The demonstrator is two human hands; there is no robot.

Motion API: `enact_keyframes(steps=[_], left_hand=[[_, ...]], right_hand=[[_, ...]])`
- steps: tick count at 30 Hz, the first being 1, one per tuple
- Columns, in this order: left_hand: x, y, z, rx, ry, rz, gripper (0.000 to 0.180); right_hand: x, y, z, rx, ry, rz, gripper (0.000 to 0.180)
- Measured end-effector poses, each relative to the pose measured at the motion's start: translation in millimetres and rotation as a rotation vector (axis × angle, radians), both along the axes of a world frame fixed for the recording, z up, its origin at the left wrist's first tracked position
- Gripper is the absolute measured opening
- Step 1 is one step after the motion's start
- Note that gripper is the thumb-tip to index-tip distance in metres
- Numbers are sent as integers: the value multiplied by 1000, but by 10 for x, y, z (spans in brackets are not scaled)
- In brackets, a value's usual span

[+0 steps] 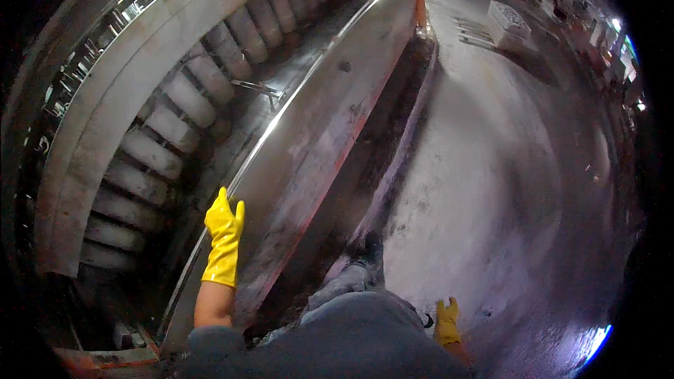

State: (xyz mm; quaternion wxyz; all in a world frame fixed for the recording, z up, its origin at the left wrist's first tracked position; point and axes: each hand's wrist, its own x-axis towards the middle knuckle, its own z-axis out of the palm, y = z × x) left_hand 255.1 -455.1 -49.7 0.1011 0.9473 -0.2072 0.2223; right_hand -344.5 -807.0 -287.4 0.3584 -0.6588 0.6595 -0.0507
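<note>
My left hand [225, 235], in a bright yellow rubber glove, is at the bright top edge of a long metal side panel [295, 161]. Its thumb and index finger stand apart, and the other fingers are partly hidden over the edge. Whether it presses on the edge I cannot tell. Down by my right side hangs my right hand [447, 321], in a yellow glove too, with fingers apart and nothing visible in them.
Left of the panel runs a deep trough with a row of thick grey rollers [168, 126] and a metal beam [133, 77] beyond. To the right lies a wet grey floor [477, 189]. Pale stacked blocks [507, 24] stand far off, near an orange post [420, 3].
</note>
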Motion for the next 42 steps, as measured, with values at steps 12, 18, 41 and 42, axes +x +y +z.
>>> enact_keyframes(steps=[12, 18, 41, 42], left_hand=[[437, -766, 318, -6, -102, 117, 52], [538, -858, 410, -19, -104, 142, 57], [964, -2542, 979, -120, -18, 82, 64], [962, -2562, 914, -126, -66, 82, 67]], right_hand=[[584, -1095, 330, 629, -307, -188, 23], [1040, -1414, 791, 492, -292, -224, 22], [1863, -2432, 1019, 606, -268, 96, 16], [1862, -2539, 950, 590, -266, 93, 18]])
